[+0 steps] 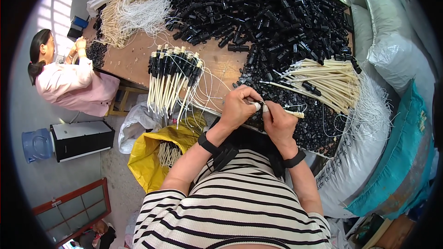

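Close together over the table's near edge, both hands are pinched. My left hand [238, 107] holds a small black piece [261, 103] at its fingertips; its exact shape is too small to tell. In my right hand [280, 121] is a pale thin stick [294, 113], its end and a bit of white string showing past the fingers. White wrapping covers some fingertips. Beyond the right hand lie loose pale sticks [323, 83] with white strings. Small black plastic bits [318, 129] spread beside and beneath the hands. Sticks fitted with black tubes [173, 74] stand bundled left of my hands.
A large heap of black plastic tubes [258, 9] covers the far table [134, 60]. Another stringed stick pile [122, 16] lies far left. A yellow sack [147, 157] stands below. White and teal sacks [397, 157] crowd the right. A person in pink [69, 83] works at left.
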`<state>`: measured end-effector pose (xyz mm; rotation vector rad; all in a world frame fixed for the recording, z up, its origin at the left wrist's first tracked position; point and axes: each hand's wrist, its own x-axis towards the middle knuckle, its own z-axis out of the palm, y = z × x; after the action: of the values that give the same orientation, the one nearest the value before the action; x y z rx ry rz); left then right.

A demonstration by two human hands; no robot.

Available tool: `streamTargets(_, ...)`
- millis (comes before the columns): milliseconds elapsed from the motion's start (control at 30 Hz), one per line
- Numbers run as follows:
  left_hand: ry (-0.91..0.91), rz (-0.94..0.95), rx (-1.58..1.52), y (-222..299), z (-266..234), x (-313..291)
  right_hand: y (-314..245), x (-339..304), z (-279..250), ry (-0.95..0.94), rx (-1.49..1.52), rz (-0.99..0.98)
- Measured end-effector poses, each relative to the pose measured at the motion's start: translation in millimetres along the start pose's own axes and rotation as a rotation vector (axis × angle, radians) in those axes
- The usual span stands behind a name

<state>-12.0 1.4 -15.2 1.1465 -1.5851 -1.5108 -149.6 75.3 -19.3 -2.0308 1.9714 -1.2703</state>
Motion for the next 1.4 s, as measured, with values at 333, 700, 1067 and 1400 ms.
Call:
streamTargets(333, 0.197, 0.504, 0.424, 4.9, -6.2, 6.1, 1.7, 4.6, -9.6, -0.119, 0.066, 0.263)
streamTargets(700, -0.271, 0.364, 0.547, -5.2, -23.7, 9.7, 3.2, 6.8, -32.4, -0.352, -0.115, -0.106)
streamTargets(1067, -0.182, 0.648, 0.881, 14.2, -16.8, -3.2, 1.2, 24.2, -20.4, -0.476, 0.297, 0.500)
streamTargets(1400, 0.628, 0.512, 1.126, -6.4, -131.2, 23.7, 9.9, 30.0, -30.8, -0.122, 0.166, 0.096)
